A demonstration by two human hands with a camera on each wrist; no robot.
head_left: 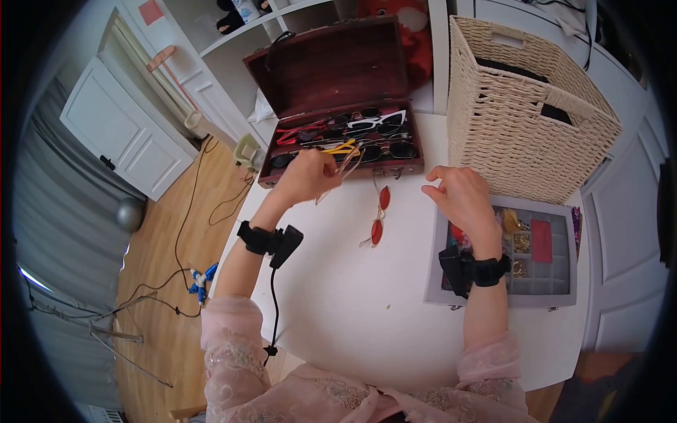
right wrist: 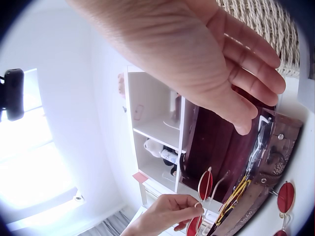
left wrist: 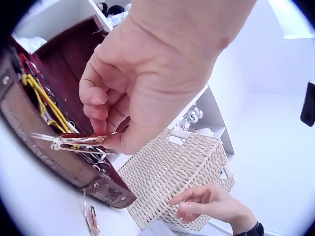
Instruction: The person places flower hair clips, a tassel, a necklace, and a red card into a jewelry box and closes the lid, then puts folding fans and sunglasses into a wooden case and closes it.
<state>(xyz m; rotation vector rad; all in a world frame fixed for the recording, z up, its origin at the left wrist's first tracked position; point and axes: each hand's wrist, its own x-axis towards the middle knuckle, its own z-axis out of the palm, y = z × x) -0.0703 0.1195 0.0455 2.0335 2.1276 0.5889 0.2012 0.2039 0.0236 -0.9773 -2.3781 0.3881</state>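
Note:
My left hand (head_left: 309, 176) pinches a pair of thin gold-framed sunglasses (left wrist: 81, 140) between thumb and fingers. Their red lenses show in the right wrist view. They hang in front of an open dark red wooden case (head_left: 338, 74) packed with several eyeglasses, among them a yellow-framed pair (head_left: 343, 149) and a white-framed pair (head_left: 374, 121). On the white table just before the case lies a second pair of red-lensed sunglasses (head_left: 377, 231). My right hand (head_left: 462, 201) hovers between the case and a wicker basket, its fingers loosely bent and holding nothing.
The tall wicker basket (head_left: 522, 134) stands at the back right. Below my right forearm is a grey compartment box (head_left: 557, 292) with jewellery under its lid. Shelves (head_left: 211, 32) rise behind the case; a cable (head_left: 273, 310) hangs from my left wrist.

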